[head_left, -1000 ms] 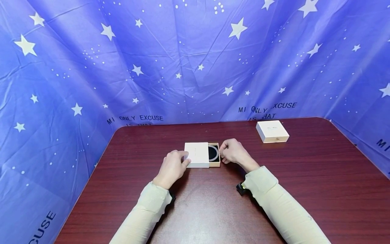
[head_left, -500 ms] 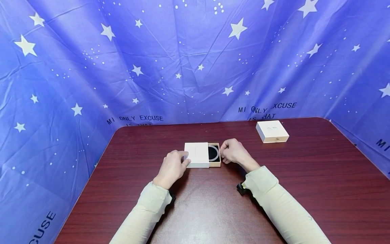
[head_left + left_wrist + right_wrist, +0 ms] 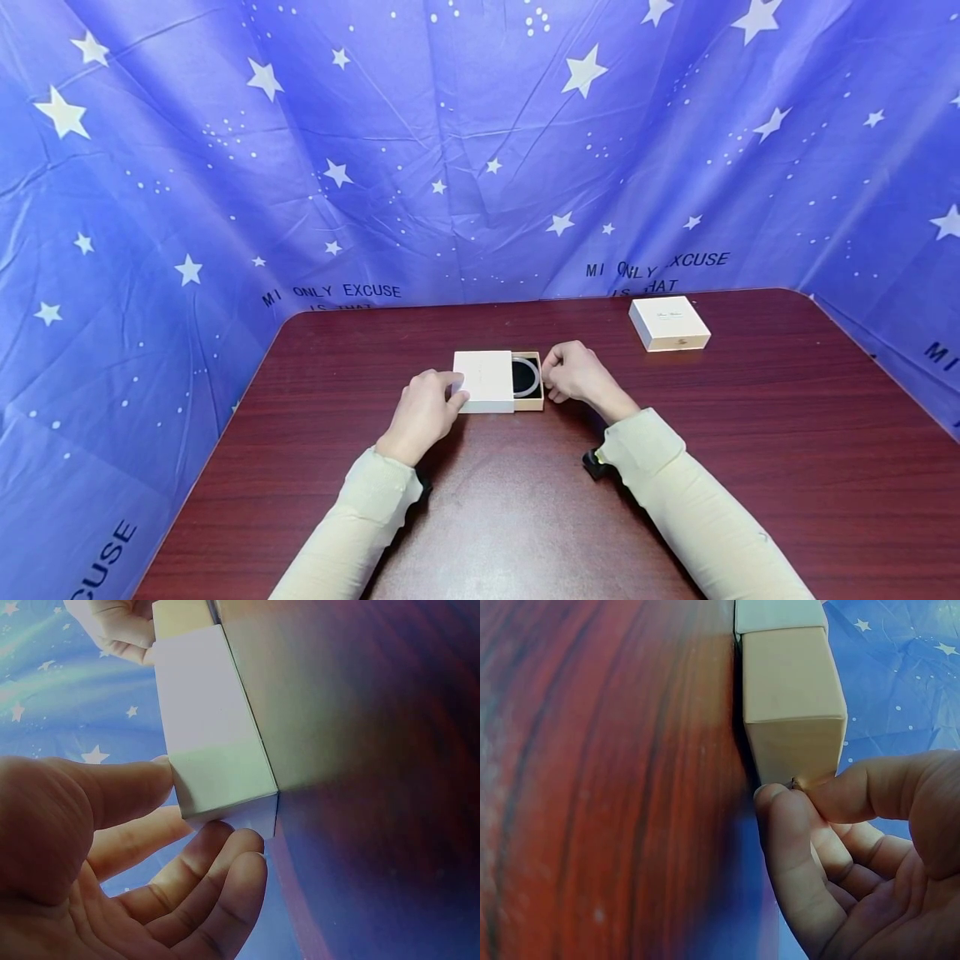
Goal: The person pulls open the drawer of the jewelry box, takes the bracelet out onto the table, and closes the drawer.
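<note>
A white box sleeve (image 3: 483,379) lies on the table with a cream drawer (image 3: 528,405) partly pulled out of its right side. Inside the drawer, a pale ring-shaped bangle (image 3: 535,377) rests on black lining; the sleeve hides its left part. My left hand (image 3: 423,408) grips the sleeve's left end, and in the left wrist view the thumb (image 3: 135,791) lies along its edge while the fingers bend at its end face. My right hand (image 3: 576,372) pinches a small pull tab (image 3: 795,783) on the drawer's end face between thumb and forefinger.
A second white box (image 3: 670,323), closed, stands at the back right of the dark red wooden table (image 3: 510,508). Behind the table hangs a blue curtain (image 3: 450,233) with white stars. A dark wrist device (image 3: 595,463) sits under the right cuff.
The drawer appears a hair further out to the right than a second ago. Both hands stay almost still on the sleeve and the pull tab.
</note>
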Demonstrator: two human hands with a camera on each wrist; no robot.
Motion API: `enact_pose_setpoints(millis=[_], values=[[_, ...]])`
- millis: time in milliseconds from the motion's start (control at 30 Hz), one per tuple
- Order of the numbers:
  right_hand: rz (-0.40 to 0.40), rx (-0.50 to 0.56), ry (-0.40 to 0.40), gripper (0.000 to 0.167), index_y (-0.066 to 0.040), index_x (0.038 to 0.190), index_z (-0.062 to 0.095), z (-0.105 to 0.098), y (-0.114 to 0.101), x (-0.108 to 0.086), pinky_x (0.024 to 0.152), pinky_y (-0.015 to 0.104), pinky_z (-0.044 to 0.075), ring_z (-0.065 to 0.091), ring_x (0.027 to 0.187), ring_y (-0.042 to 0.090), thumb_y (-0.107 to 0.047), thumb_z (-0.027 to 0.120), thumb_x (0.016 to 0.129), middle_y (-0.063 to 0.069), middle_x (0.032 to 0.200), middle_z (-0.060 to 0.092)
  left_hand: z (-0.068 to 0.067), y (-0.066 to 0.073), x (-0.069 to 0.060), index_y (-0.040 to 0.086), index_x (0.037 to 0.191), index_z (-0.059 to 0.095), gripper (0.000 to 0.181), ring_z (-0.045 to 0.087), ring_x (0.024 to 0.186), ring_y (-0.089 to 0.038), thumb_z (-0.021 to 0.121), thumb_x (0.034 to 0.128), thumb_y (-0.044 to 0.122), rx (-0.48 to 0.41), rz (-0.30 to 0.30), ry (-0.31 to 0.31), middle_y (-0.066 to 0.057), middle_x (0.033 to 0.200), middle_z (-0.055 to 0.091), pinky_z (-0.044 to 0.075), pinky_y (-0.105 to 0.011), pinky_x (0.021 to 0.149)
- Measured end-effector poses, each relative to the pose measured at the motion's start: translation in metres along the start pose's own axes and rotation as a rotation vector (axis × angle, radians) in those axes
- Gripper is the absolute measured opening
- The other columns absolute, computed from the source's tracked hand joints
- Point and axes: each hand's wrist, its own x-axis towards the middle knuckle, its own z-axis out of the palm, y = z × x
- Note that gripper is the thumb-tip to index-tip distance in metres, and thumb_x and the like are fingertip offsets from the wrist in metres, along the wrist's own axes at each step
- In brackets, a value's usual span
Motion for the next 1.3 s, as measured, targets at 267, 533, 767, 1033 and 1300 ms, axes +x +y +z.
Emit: enact_pose_setpoints(millis=[267,533,767,1033,1300], values=[[0.009,-0.002,-0.004,0.011,0.005,0.078,0.062,-0.0006,-0.0003,-0.0011,0.051,0.036,0.055,0.062,0.051,0.022,0.008,0.051,0.08,0.016,0.069,0.061,-0.0006,0.0,-0.0002,0.009,0.113,0.071,0.028,0.064,0.099,-0.031,0.069,0.0879,0.02,-0.004,0.006,0.001,-0.013,0.104,0.067,0.05,-0.044,0.083],[0.009,-0.008,-0.005,0.011,0.004,0.077,0.062,-0.0017,0.0007,-0.0012,0.052,0.036,0.055,0.062,0.05,0.021,0.007,0.052,0.08,0.015,0.069,0.061,0.0002,0.0003,-0.0005,0.01,0.113,0.071,0.027,0.064,0.098,-0.031,0.069,0.0881,0.02,-0.004,0.005,-0.002,-0.013,0.103,0.067,0.051,-0.044,0.082],[0.015,-0.004,-0.002,0.011,0.003,0.077,0.062,-0.0018,0.0002,-0.0018,0.052,0.036,0.055,0.062,0.049,0.02,0.008,0.053,0.079,0.015,0.069,0.061,0.0007,-0.0001,0.0007,0.009,0.114,0.07,0.028,0.063,0.101,-0.032,0.069,0.0881,0.021,0.004,0.004,0.001,-0.014,0.104,0.067,0.05,-0.046,0.084],[0.021,-0.008,-0.008,0.01,0.003,0.077,0.062,-0.0022,0.0002,-0.0014,0.052,0.036,0.055,0.062,0.049,0.02,0.007,0.053,0.079,0.014,0.068,0.06,0.0004,-0.001,0.0009,0.009,0.113,0.071,0.028,0.063,0.099,-0.03,0.069,0.0879,0.02,0.003,0.004,-0.001,-0.013,0.103,0.067,0.05,-0.045,0.083],[0.004,-0.007,-0.007,0.011,0.005,0.078,0.062,-0.0029,0.0019,-0.0007,0.05,0.036,0.055,0.061,0.049,0.019,0.008,0.051,0.079,0.015,0.068,0.06,0.0004,-0.001,0.0005,0.01,0.114,0.07,0.028,0.063,0.098,-0.031,0.069,0.0881,0.021,0.008,-0.003,-0.005,-0.013,0.102,0.067,0.05,-0.045,0.083]])
